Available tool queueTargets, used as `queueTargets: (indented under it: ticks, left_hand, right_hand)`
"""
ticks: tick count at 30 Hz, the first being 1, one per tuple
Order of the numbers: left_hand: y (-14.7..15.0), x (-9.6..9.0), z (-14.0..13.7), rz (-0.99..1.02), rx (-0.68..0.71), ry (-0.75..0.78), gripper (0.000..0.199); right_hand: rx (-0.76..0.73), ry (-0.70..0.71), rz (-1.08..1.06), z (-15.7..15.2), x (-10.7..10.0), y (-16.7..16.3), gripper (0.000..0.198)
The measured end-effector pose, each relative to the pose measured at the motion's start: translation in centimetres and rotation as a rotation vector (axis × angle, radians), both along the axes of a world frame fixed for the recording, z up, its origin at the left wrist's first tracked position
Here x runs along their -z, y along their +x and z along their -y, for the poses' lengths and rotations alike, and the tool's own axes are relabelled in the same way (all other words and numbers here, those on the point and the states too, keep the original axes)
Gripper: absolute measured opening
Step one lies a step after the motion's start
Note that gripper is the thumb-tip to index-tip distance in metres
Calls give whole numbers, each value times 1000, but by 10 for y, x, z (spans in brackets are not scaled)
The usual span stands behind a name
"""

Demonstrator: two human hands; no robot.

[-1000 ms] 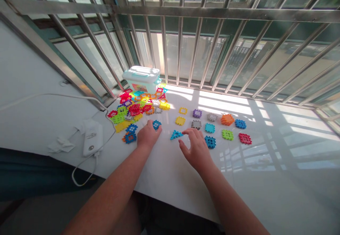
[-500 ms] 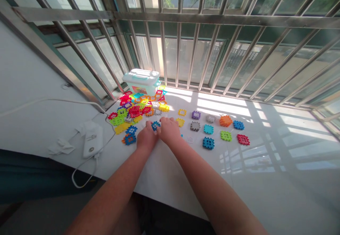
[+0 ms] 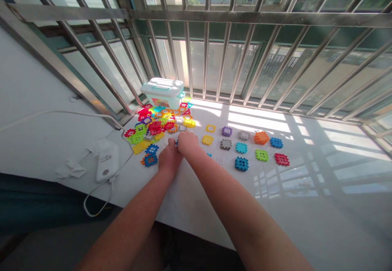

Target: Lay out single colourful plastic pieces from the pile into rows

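Close together at the front of the heap of plastic building pieces (image 3: pixel 156 128), my two hands are closed on one small blue plastic building piece (image 3: pixel 177 143). My left hand (image 3: pixel 169 156) grips it from the near left. From the right and above, my right hand (image 3: pixel 188 143) covers most of it, so only a sliver of blue shows. Left of my left hand lie two blue square pieces, one upper (image 3: pixel 152 149) and one lower (image 3: pixel 150 160) with orange beside it. A yellow square (image 3: pixel 207 140) lies just right of my right hand.
Sorted squares and small stacks spread to the right, among them orange (image 3: pixel 261 137), red (image 3: pixel 281 159) and dark blue (image 3: pixel 241 163). Behind the heap stands a lidded box (image 3: pixel 162 91) against window bars. A white power strip (image 3: pixel 107 163) with a cable lies at left.
My right hand has shifted slightly left and over the blue piece, hiding most of it. The yellow square beside it now shows more fully. The view has moved slightly.
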State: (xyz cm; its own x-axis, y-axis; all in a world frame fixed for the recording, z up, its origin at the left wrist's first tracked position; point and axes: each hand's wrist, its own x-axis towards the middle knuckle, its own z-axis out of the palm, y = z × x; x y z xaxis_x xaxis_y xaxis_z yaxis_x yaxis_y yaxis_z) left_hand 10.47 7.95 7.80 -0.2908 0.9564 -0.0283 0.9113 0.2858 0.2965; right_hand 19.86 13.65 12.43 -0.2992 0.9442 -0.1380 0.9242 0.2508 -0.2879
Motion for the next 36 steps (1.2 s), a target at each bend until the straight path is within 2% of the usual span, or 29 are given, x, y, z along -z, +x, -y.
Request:
queueTargets:
  ticks: [4,9,13,18,22,27,29,33,36]
  left_hand:
    - [-2,4,0,-21,11,6,31]
    - [2,-4,1,-38,3,-16,31]
    - [5,-8,2,-28,-4,5,40]
    - [4,-2,1,-44,3,28,57]
    - [2,3,0,-60,19,35,54]
    - [3,3,1,-100,23,62,51]
    - [3,4,1,-110,27,69,50]
    - [3,6,0,-124,31,83,47]
    - [2,8,-1,-135,30,94,45]
  right_hand:
    - [-12,15,17,6,-1,-1,30]
    - [-52,44,17,6,3,5,26]
    - [-64,125,-8,4,-5,18,34]
    - [-3,314,-207,24,-30,70,46]
    - [-55,260,-432,70,-37,132,58]
    - [35,138,-479,143,-14,203,63]
    - [95,144,-463,167,0,229,60]
    - [235,184,-413,197,25,274,51]
    - [283,177,-389,209,38,296,50]
